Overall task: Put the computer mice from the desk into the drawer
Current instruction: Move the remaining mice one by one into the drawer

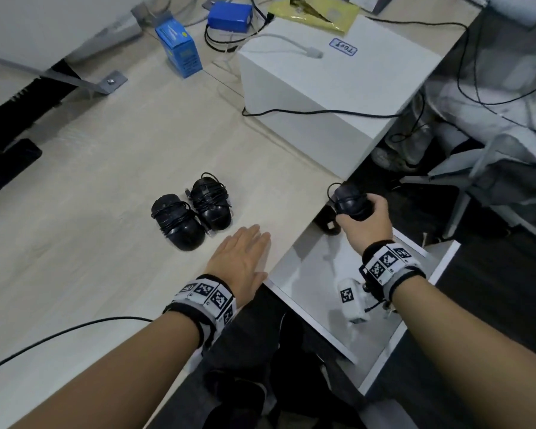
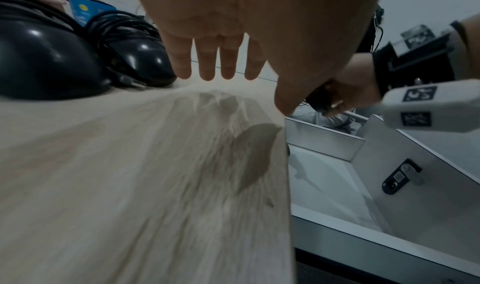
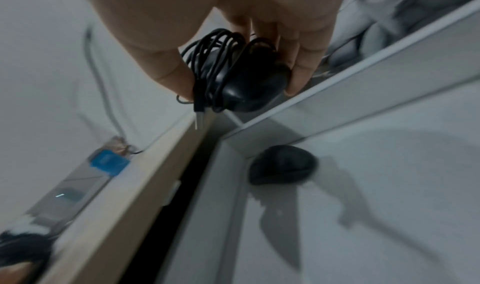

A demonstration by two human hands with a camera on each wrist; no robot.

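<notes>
Meanwhile, the right hand (image 1: 365, 218) gripped a cord-wrapped black mouse (image 1: 350, 201) over the open drawer (image 1: 310, 274), where another mouse (image 3: 283, 165) lay in the far corner. The left hand (image 1: 242, 258) hovered flat, fingers (image 2: 207, 62) straight, above the bench (image 1: 106, 181), near two wrapped mice (image 1: 192, 212) lying side by side.

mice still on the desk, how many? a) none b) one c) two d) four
c: two black mice with cords wrapped round them lie side by side on the desk; a third is held in the right hand over the drawer, where another already lies.
</notes>
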